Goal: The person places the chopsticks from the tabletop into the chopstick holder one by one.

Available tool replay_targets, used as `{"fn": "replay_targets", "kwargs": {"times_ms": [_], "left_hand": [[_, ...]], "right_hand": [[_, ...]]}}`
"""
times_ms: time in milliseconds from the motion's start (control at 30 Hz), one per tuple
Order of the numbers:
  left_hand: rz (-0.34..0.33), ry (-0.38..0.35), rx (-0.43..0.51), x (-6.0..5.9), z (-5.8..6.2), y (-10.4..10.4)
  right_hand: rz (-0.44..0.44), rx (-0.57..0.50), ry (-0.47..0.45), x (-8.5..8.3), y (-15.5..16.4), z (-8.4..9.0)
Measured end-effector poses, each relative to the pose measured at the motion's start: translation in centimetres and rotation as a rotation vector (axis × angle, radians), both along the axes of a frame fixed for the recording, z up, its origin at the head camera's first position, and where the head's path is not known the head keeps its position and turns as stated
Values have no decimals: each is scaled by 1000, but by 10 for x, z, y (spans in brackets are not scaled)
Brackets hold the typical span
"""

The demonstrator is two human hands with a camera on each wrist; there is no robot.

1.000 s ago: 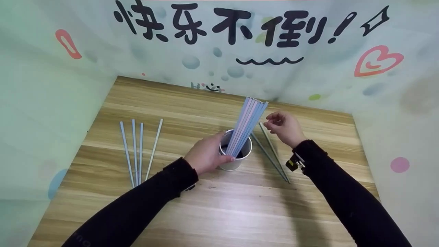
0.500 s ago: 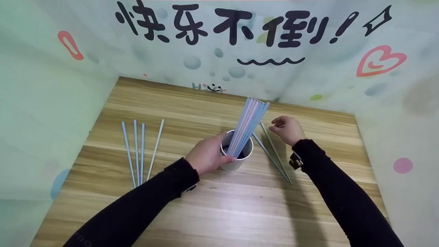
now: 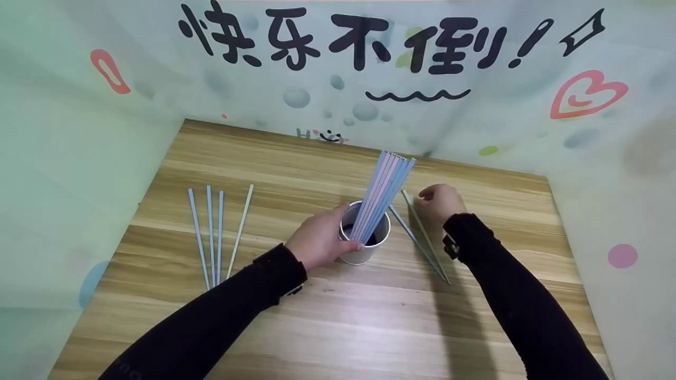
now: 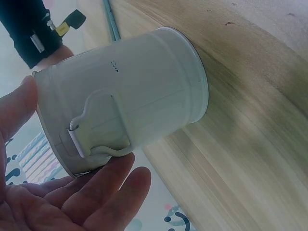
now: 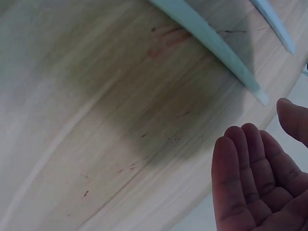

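Note:
A pale metal cup (image 3: 359, 257) stands on the wooden table, a tilted bundle of pink and blue chopsticks (image 3: 383, 195) leaning in it. My left hand (image 3: 319, 237) grips the cup from its left side near the rim. In the left wrist view, the cup (image 4: 154, 91) shows a small handle bracket (image 4: 103, 125) between the thumb and the fingers. My right hand (image 3: 441, 203) hovers just right of a green chopstick (image 3: 422, 232) and holds nothing. Close by lies a blue-green chopstick (image 3: 414, 240). In the right wrist view, the fingertips point toward the green chopstick's tip (image 5: 257, 94).
Three blue chopsticks (image 3: 210, 227) and a pale green chopstick (image 3: 241, 227) lie on the left of the table (image 3: 343, 327), their lower ends partly behind the left sleeve. Printed cloth walls (image 3: 317, 100) enclose the table's back and sides.
My right hand has shifted slightly rightward and then down toward the table, beside the green chopstick. The left hand keeps its grip on the cup.

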State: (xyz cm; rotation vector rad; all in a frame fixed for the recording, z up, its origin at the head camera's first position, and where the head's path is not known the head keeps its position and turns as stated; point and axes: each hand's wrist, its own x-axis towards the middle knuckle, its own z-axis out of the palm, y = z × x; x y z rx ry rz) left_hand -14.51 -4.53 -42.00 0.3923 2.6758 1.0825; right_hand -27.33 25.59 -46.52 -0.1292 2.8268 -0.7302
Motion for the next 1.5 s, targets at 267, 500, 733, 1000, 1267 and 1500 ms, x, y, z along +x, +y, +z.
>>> {"fn": "replay_targets", "kwargs": {"times_ms": [267,500,733,1000,1267,1500], "left_hand": [[-16,16,-5,0,-1,1],[-17,10,-9,1,0,1],[-16,14,-8,1,0,1],[-6,8,-7,1,0,1],[1,1,-3,1,-1,1],[-5,14,10,0,-2,0]], "right_hand": [[15,45,-6,-5,-4,-7],[20,68,-26,-9,-11,-12],[16,95,-7,-7,-20,-11],[-1,117,14,-6,-26,-11],[12,126,50,-7,-29,-13],[30,132,78,-9,-30,-16]]}}
